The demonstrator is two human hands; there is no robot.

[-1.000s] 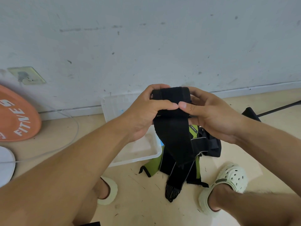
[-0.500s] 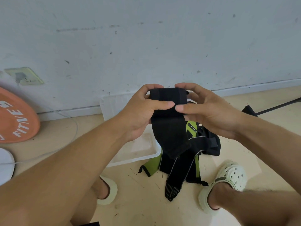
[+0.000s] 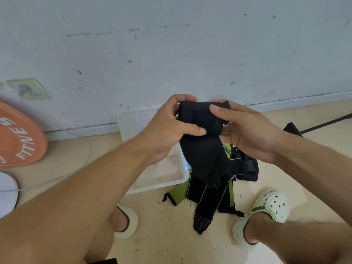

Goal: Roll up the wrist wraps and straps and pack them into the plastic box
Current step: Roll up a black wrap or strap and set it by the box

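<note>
A black wrist wrap [image 3: 200,121] is partly rolled in mid-air, and its loose tail hangs down over the floor. My left hand [image 3: 167,130] grips the roll from the left with the thumb across its front. My right hand [image 3: 245,130] grips it from the right, thumb on top. Below the hands a clear plastic box [image 3: 162,184] stands open on the floor against the wall. To its right lies a pile of black and green straps [image 3: 213,197].
An orange weight plate [image 3: 17,136] leans against the wall at the left, with a white disc [image 3: 7,191] and a thin white cable [image 3: 85,159] near it. My feet in pale clogs [image 3: 270,208] stand on either side of the strap pile. A black rod [image 3: 323,123] lies at the right.
The roll has grown thicker and the hanging tail shorter. My right thumb has shifted onto the top of the roll, and both hands have turned it.
</note>
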